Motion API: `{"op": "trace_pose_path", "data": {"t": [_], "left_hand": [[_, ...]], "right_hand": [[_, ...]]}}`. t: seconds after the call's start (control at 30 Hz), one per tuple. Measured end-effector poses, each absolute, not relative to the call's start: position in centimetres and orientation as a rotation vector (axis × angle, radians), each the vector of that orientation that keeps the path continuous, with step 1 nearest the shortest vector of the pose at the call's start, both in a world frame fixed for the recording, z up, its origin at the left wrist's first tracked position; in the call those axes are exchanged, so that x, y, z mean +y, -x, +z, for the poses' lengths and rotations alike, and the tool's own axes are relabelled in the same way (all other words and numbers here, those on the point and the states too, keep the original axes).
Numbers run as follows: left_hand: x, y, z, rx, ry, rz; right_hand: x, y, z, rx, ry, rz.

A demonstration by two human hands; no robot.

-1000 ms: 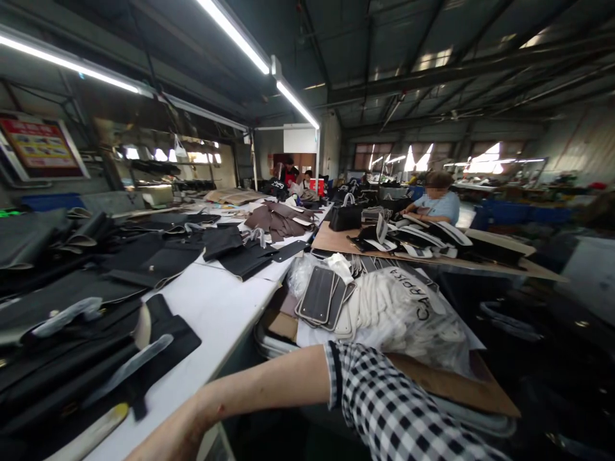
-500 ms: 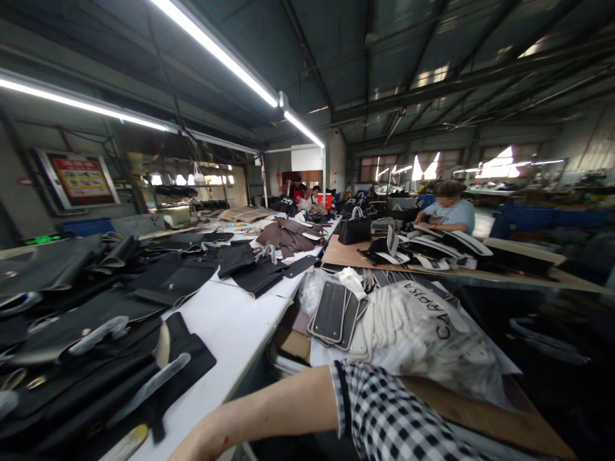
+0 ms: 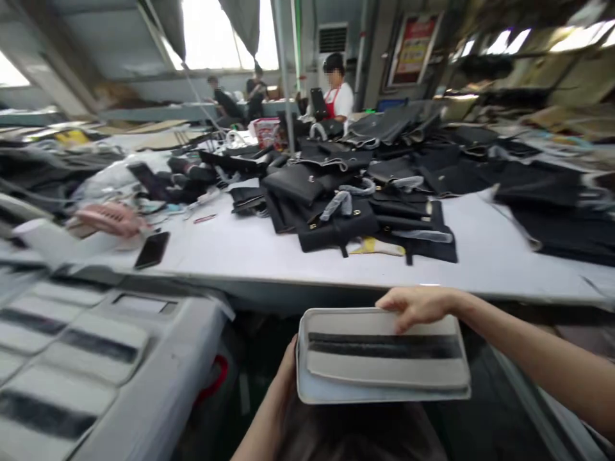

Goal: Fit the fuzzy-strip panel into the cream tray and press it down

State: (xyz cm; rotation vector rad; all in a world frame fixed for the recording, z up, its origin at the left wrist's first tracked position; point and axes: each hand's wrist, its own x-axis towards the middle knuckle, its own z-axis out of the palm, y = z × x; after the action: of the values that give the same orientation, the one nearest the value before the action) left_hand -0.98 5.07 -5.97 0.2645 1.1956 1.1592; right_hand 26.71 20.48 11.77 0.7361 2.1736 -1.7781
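Observation:
Above my lap is a pale grey rectangular bag panel (image 3: 384, 374) with a dark stripe across it. Its layered edges suggest more than one piece, though I cannot tell how many. My left hand (image 3: 289, 368) grips the left edge, its fingers mostly hidden behind. At the top edge, to the right of the middle, my right hand (image 3: 418, 306) is closed on the panel, with a finger or thumb lying on the striped face. To the left, similar striped panels (image 3: 98, 346) lie in rows on a light grey surface.
A white table (image 3: 250, 250) runs across in front, with black bag pieces (image 3: 336, 218) heaped on it. A phone (image 3: 152, 250) and a pink object (image 3: 113, 218) lie at its left. A red loop (image 3: 214, 381) hangs beside the grey surface. A person in a red apron (image 3: 339, 96) stands beyond.
The view has swung far to the left. Earlier, one arm in a checked sleeve showed, its hand cut off at the bottom; both hands are now in view on the panel.

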Motion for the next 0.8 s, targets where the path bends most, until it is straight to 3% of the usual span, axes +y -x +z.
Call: {"op": "trace_pose_path", "data": {"t": [0.27,0.57,0.7,0.8], "left_hand": [[5.7,1.8,-9.1,1.118,-0.135,1.256],[5.7,2.2,-8.0,1.104,-0.094,1.332],[5.8,2.0,-7.5,1.094,-0.088,1.352],[5.7,1.8,-7.9,1.078,-0.077,1.347]], "right_hand": [[19.9,-23.7,8.6,1.928,-0.795,-1.715],[16.4,-22.7,6.8,2.434,-1.102,-0.524],[13.6,-24.1,4.8,2.811,-1.112,-0.270],[11.8,-24.9,4.1,3.148,-0.834,-0.251]]}}
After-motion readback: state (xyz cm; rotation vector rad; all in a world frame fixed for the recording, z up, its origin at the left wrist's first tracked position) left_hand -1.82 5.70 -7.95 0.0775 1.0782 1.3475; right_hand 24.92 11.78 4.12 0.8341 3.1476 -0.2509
